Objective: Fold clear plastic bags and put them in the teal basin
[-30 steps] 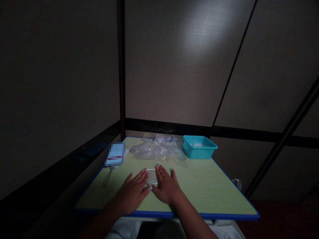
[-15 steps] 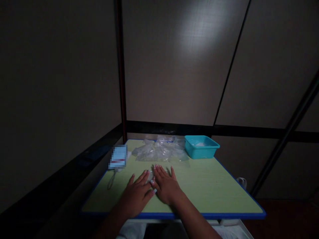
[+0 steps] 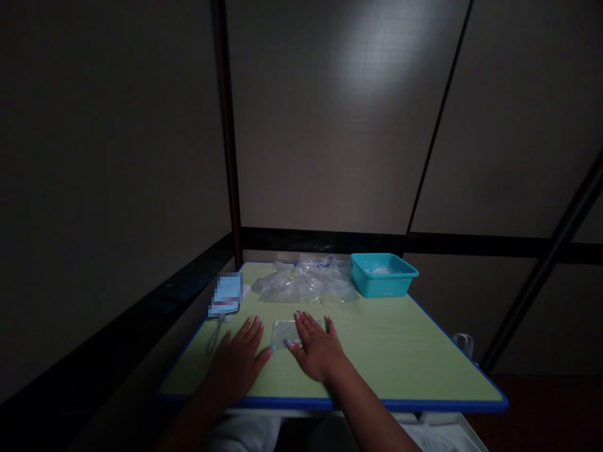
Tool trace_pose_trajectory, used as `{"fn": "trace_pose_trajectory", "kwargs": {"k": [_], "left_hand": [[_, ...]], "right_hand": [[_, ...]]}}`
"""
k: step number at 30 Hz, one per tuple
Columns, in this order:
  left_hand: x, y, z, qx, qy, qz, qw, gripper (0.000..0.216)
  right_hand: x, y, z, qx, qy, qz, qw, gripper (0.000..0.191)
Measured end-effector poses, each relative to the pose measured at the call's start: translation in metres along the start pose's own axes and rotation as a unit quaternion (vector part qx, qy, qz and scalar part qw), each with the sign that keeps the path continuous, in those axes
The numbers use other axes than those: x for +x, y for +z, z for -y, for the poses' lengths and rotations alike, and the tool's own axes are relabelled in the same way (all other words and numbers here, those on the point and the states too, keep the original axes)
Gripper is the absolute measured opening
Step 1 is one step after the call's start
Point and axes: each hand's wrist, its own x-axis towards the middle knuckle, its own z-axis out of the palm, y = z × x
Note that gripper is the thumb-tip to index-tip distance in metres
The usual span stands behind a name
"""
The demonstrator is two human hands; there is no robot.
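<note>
Left hand point(image 3: 238, 361) spread on the desk point(image 3: 405, 351), grip released; right hand point(image 3: 320, 353), equally loose, lies flat across the clear film point(image 3: 283, 333).

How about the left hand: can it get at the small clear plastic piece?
Probably yes: the left hand lies beside the clear plastic piece, thumb near its corner, with nothing visible between them. The right hand partly covers its right side, so the left side looks freer.
</note>
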Motion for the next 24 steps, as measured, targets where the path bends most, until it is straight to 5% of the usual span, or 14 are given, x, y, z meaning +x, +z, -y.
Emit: {"fn": "trace_pose_trajectory", "kwargs": {"k": [9,20,24], "left_hand": [[0.027,-0.006,-0.03,-0.016,-0.003,-0.012,1.0,0.041],[0.029,0.003,-0.013,-0.03,-0.034,0.051,0.998,0.048],[0.032,-0.008,-0.011,-0.044,-0.062,-0.011,0.997,0.042]], "right_hand": [[-0.001,-0.002,0.002,0.007,0.006,0.007,1.0,0.064],[0.0,-0.001,0.001,0.003,0.008,0.01,1.0,0.063],[0.0,-0.001,0.002,-0.001,0.012,0.011,1.0,0.064]]}}
